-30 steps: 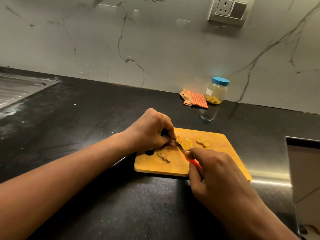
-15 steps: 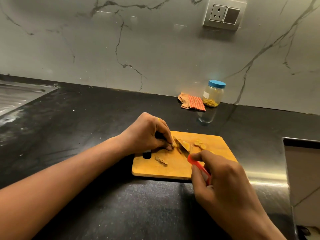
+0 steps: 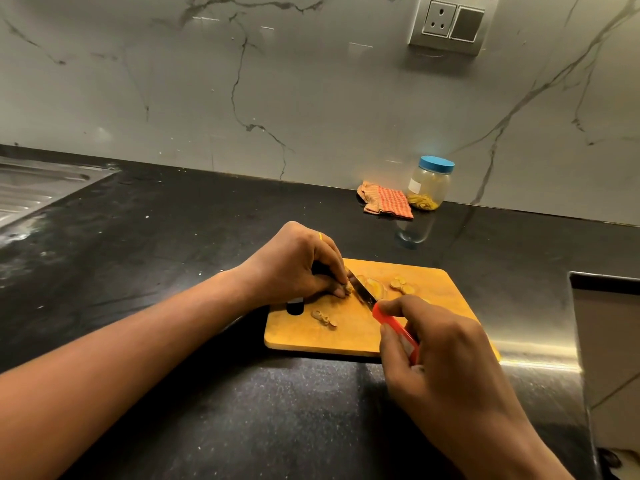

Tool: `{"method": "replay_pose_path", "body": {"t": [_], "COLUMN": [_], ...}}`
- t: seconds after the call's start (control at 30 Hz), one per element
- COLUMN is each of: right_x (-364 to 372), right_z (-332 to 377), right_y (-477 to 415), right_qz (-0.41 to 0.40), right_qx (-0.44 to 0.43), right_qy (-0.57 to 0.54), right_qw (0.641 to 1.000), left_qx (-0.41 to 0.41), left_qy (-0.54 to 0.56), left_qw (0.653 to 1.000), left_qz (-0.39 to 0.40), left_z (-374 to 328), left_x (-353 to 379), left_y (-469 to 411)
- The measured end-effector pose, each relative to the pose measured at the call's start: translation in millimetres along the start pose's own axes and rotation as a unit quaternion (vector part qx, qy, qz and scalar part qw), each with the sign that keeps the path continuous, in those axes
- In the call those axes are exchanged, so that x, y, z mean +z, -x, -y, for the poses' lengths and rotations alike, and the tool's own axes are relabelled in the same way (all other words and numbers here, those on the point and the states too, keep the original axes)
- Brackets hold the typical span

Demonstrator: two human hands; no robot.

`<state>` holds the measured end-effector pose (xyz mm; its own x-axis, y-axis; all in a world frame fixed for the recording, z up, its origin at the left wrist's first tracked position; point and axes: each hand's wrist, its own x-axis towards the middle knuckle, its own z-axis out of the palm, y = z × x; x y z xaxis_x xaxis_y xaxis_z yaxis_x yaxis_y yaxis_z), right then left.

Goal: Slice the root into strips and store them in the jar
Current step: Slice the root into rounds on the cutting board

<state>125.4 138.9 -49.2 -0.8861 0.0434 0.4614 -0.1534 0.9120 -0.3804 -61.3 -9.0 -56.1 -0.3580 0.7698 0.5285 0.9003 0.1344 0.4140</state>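
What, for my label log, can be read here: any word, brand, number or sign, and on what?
No text is readable.
Jar: white label, too small and blurred to read.
Knife's red handle: pale patch, too blurred to tell if it is print.

marble wall (image 3: 311, 98), black counter (image 3: 173, 237), socket (image 3: 450, 24)

My cutting board (image 3: 346, 337) is bare wood with a matt finish. The knife (image 3: 380, 311) in my right hand (image 3: 446, 368) has a smooth red plastic handle and a shiny metal blade. The root slices (image 3: 401, 287) show matt cut faces. The countertop (image 3: 173, 271) is polished, speckled black stone, and the wall (image 3: 311, 98) is glossy veined marble. The jar (image 3: 429, 185) is clear plastic, and beside it lies a woven checked cloth (image 3: 388, 202). The drainboard (image 3: 34, 192) is ribbed steel.
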Motion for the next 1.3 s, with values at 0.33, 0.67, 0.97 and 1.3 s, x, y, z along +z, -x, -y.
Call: {"method": "replay_pose_path", "body": {"t": [0.33, 0.67, 0.97, 1.3], "right_x": [6.5, 11.6, 13.7, 9.2], "right_z": [3.7, -0.8, -1.5, -0.8], "right_y": [-4.6, -12.2, -11.4, -11.1], "right_qz": [0.011, 0.017, 0.025, 0.057], "right_qx": [-0.010, -0.013, -0.029, -0.035], "right_qy": [0.030, 0.018, 0.039, 0.049], "right_qw": [0.999, 1.000, 0.999, 0.997], "left_qx": [0.022, 0.022, 0.047, 0.041], "left_qy": [-0.022, -0.033, -0.060, -0.053], "left_qw": [0.999, 0.999, 0.997, 0.998], "left_qz": [-0.013, -0.018, -0.011, -0.012], "left_z": [-3.6, -3.9, -6.5, -5.7], "left_x": [1.7, 3.5, 3.8, 4.5], "left_y": [0.5, 1.5, 2.1, 2.2]}}
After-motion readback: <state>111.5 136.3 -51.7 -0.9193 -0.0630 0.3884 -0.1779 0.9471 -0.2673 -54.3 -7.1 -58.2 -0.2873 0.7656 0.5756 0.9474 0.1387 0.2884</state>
